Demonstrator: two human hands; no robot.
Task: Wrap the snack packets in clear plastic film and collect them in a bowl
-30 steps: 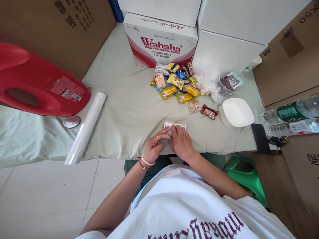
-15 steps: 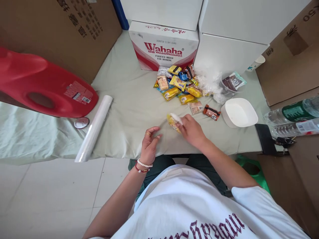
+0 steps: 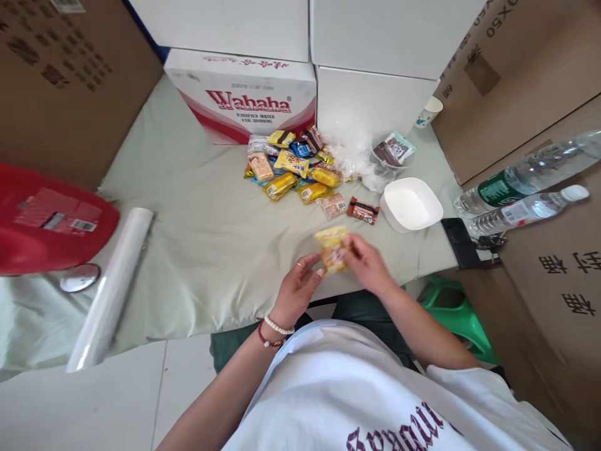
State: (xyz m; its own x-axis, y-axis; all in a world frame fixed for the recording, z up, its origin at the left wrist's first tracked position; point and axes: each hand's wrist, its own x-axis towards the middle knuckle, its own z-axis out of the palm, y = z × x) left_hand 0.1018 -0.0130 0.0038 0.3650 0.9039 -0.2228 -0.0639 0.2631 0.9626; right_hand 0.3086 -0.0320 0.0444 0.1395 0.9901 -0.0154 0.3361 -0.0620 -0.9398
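My right hand (image 3: 369, 263) is closed on the right edge of a small yellow snack packet (image 3: 334, 252), held up over the near part of the table. At the packet's lower left corner, my left hand (image 3: 298, 285) pinches with thumb and fingertips; motion blurs the contact a little. Beyond my hands lies a heap of wrapped snacks (image 3: 292, 164) in yellow, blue and brown wrappers. A pale pink packet (image 3: 333, 205) and a brown-red packet (image 3: 363, 211) lie at its near side. To their right stands a white square bowl (image 3: 413, 203).
Clear plastic wrap (image 3: 350, 150) and a tub with a dark pouch (image 3: 392, 150) sit behind the bowl. A white roll (image 3: 113, 288) and a red jug (image 3: 61, 219) are at left. Water bottles (image 3: 526, 213) lie at right. A Wahaha carton (image 3: 244, 94) stands at the back.
The view has swung to the right. My left hand has come up to the packet, which has turned with its printed yellow face showing; my right hand still holds it.
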